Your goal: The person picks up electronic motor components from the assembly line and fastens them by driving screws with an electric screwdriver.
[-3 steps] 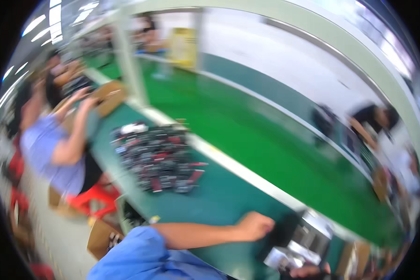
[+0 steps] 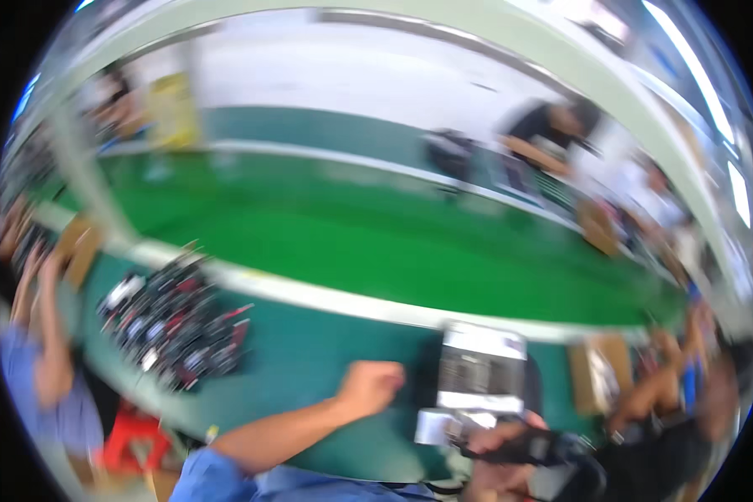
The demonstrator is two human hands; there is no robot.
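Observation:
My left hand [image 2: 372, 389] is curled into a fist above the green table, to the left of a metal box-like fixture [image 2: 481, 372]. Its palm side is hidden, so I cannot see whether anything is inside. At the fixture's near side, my right hand [image 2: 494, 437] is closed around a dark, elongated thing [image 2: 540, 448], blurred by motion. A small silvery-white block [image 2: 432, 427] lies at the fixture's near left corner. The fixture stands on a black base [image 2: 427, 368].
A pile of small black and red parts [image 2: 176, 326] covers the table's left. Cardboard boxes [image 2: 601, 376] stand at both ends. Co-workers sit to the left [image 2: 46, 376] and right [image 2: 669, 435]. Beyond the pale ledge [image 2: 326, 305] runs a green surface [image 2: 351, 230].
The whole view has swung to the right, so the table, pile and fixture appear farther left. The fixture and my right hand show more fully. My left hand stays in a fist.

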